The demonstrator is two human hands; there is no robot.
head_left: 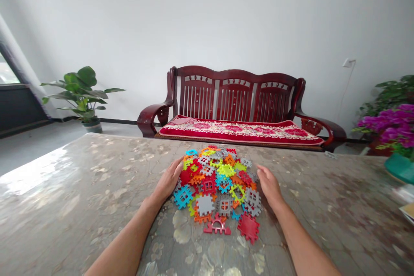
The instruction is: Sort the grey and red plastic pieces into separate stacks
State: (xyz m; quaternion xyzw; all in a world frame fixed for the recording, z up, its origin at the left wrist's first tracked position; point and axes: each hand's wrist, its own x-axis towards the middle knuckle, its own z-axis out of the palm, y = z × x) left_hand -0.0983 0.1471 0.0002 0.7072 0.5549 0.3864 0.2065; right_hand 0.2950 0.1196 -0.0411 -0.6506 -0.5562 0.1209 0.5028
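Note:
A heap of colourful plastic interlocking building pieces (223, 184) lies on the table between my hands. Against its left side rests my left hand (170, 179), fingers stretched forward and holding nothing. On the opposite side, my right hand (269, 184) is beside the heap with its fingers extended, also without a piece in it. Closest to me are a red arch-shaped piece (217, 226) and a flat red square piece (249, 227). A grey square piece (205, 205) and a blue window piece (183, 197) sit at the near left of the heap.
The table (106, 207) has a floral-patterned cover. A stray grey piece (330, 155) lies near its far right edge. At the right is a teal flowerpot (401, 168) with purple flowers. Beyond the table stand a dark red wooden bench (235, 99) and a potted plant (86, 90).

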